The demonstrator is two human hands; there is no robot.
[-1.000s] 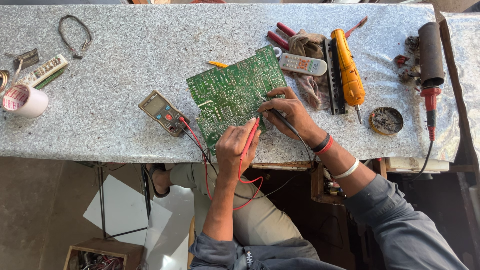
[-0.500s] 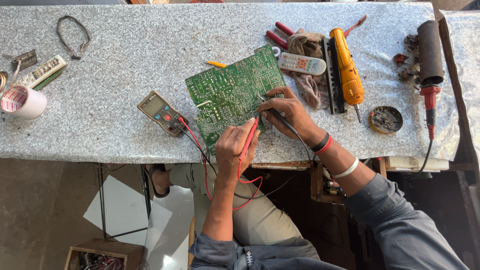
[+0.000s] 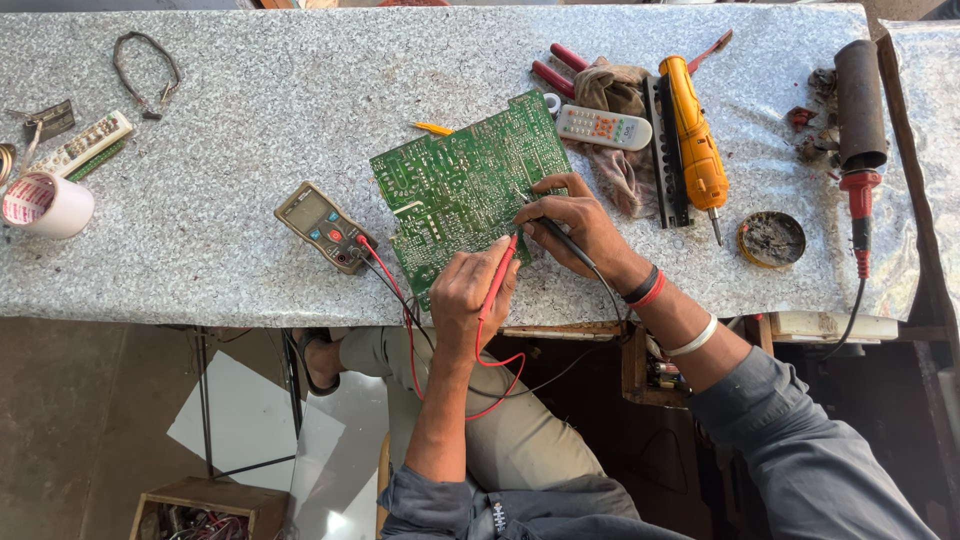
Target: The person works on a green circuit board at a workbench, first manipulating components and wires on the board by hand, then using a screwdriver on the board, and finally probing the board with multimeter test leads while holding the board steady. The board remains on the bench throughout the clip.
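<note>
A green printed circuit board [image 3: 462, 190] lies solder side up near the front edge of the speckled grey stone surface [image 3: 250, 90], tilted a little against that edge. The left hand [image 3: 470, 290] has its grip closed around a red test probe [image 3: 500, 272], with the tip set on the board's near edge; its red lead loops down below the surface. The right hand [image 3: 580, 222] rests on the board's right edge, its grip closed on a black test probe [image 3: 552, 228] whose tip touches the board. Both leads run to a small brown handheld multimeter [image 3: 325, 226] lying just left of the board. Right of the board lie a white remote control [image 3: 602, 127] on a crumpled brown cloth [image 3: 618, 170], an orange electric screwdriver [image 3: 692, 148] and a round tin [image 3: 771, 238]. A roll of white tape [image 3: 45, 204] sits far to the left.
</note>
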